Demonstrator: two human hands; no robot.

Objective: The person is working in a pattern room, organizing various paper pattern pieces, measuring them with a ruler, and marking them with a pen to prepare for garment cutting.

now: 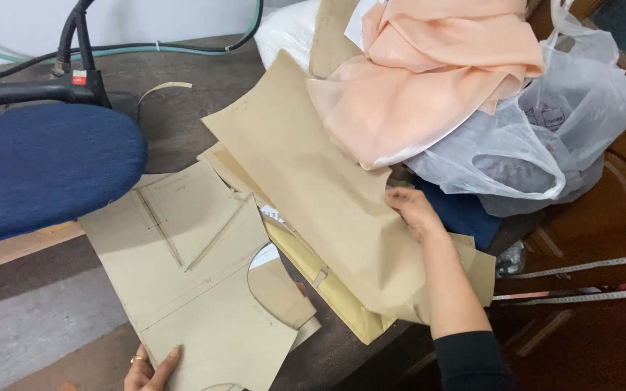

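My right hand grips the right edge of a large brown paper pattern sheet that lies tilted across the pile. My left hand, with a ring on one finger, rests at the bottom edge of a flat brown paper pattern piece with fold lines and a curved cut-out. Further paper pieces and a yellowish envelope lie beneath the big sheet. Peach satin fabric drapes over the big sheet's upper end.
A blue padded ironing board fills the left, with a black iron handle and hoses behind it. White plastic bags sit at the right over dark blue cloth. Measuring tapes hang over the dark wooden table's right edge.
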